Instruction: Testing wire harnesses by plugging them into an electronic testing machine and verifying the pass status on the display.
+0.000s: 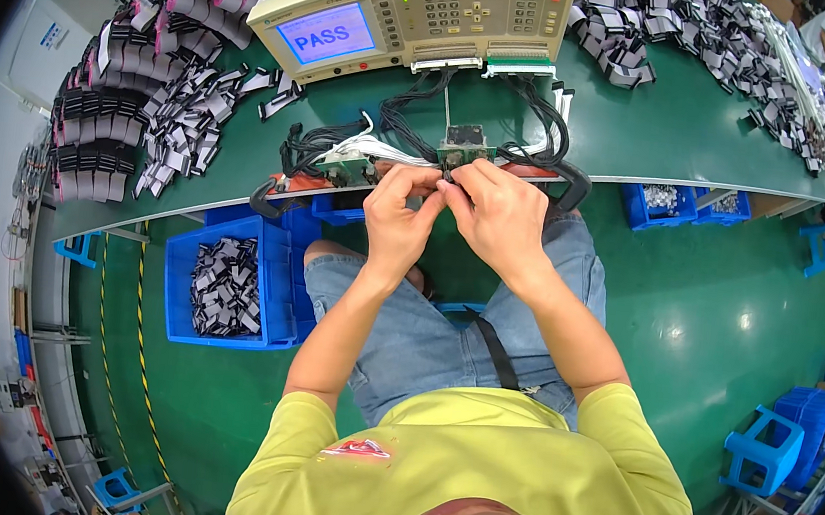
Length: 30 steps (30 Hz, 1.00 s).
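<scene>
My left hand (401,214) and my right hand (500,212) meet at the table's front edge, fingertips pinched close together. Whatever sits between the fingers is too small and covered to make out. Directly beyond them stands a small dark test fixture (464,136) on a green circuit board, partly hidden by my fingers. To its left, beside my left hand, lies another green board (346,168) with white and black wires. Black wire bundles (416,107) run from these boards up to a beige cable tester (418,17) with a lit blue-white screen.
Grey ribbon cables with black connectors (186,118) are heaped on the green table (687,136) at left; more cables (648,26) lie at far right. Black clamps (573,186) grip the edge. A blue bin (178,308) of short cables stands low left; blue stools (762,450) stand at right.
</scene>
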Each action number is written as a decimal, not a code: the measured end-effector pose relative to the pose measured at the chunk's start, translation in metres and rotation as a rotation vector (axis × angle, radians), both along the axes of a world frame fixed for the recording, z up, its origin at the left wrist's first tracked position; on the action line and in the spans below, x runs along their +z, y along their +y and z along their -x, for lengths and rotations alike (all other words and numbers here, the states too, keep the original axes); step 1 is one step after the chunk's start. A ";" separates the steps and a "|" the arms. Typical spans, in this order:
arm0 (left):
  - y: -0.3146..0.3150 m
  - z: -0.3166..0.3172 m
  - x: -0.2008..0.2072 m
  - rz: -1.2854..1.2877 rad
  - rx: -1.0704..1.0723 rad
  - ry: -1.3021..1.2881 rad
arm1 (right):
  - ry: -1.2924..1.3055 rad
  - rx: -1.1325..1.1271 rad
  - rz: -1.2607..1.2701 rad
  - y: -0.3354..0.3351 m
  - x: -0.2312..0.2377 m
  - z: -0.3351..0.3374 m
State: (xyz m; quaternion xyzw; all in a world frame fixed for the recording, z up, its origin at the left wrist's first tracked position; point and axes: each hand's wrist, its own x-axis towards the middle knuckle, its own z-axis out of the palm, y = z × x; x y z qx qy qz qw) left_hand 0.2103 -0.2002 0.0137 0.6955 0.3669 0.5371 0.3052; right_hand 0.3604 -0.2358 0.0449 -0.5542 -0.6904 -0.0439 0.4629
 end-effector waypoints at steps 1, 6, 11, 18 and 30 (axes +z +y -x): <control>0.000 -0.001 0.000 -0.001 0.007 -0.009 | -0.016 -0.040 0.021 0.000 0.000 0.002; 0.006 -0.003 -0.006 -0.011 0.017 -0.018 | -0.066 -0.108 0.056 0.001 0.004 0.006; 0.007 -0.002 -0.010 0.025 0.052 -0.011 | -0.085 -0.156 0.084 0.000 0.006 0.012; 0.008 -0.002 -0.008 0.005 0.031 -0.003 | -0.054 -0.147 0.073 0.002 0.003 0.011; 0.007 -0.013 -0.005 -0.022 0.150 0.040 | 0.014 -0.260 0.059 0.005 0.001 0.021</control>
